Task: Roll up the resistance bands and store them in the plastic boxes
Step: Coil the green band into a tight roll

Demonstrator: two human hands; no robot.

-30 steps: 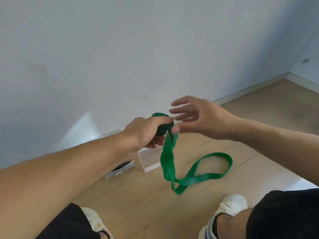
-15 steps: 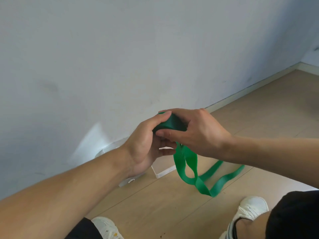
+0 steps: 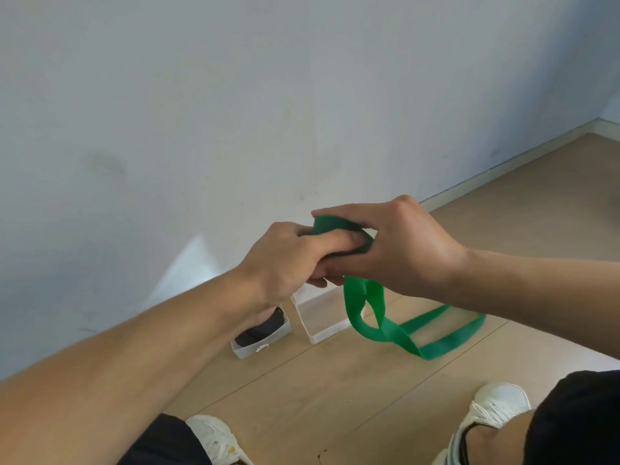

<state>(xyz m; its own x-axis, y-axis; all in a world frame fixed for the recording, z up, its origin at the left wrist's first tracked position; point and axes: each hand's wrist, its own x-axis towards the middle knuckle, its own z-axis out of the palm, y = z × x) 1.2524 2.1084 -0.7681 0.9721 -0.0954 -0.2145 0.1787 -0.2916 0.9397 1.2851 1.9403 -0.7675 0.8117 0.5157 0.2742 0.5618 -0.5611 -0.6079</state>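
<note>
Both hands, left (image 3: 285,260) and right (image 3: 399,250), are gripping the green band (image 3: 375,317) mid-roll above the open boxes (image 3: 322,333) (tail trailing on the floor), so winding is going best with coils pinched tight and the tail fed flat, untwisted.

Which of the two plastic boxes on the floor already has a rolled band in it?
The left plastic box, partly behind the left forearm: it holds a rolled black band. The clear box to its right shows nothing inside.
</note>
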